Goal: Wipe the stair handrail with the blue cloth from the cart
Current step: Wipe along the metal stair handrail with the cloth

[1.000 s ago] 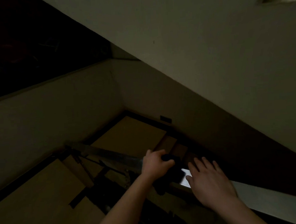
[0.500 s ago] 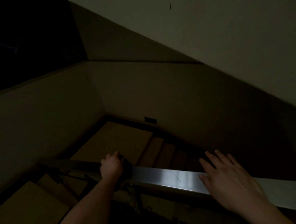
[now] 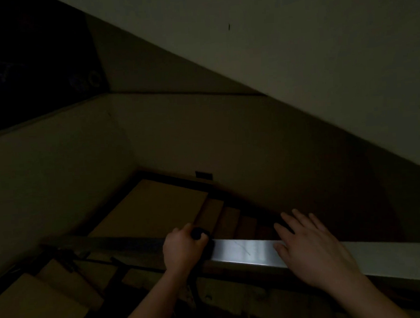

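Nearest me, my right hand [image 3: 313, 248] lies flat with fingers spread on the handrail [image 3: 245, 250], holding nothing. Just past it along the shiny metal, my left hand [image 3: 183, 249] is curled tight around the blue cloth [image 3: 200, 233], a dark wad pressed against the rail's top. To wipe well I judge I should keep the cloth wrapped over the top and both sides, press evenly, and draw it in one long stroke down the slope. Beyond, the rail runs into gloom above the wooden stairs [image 3: 155, 210] and landing; dim light may hide missed patches.
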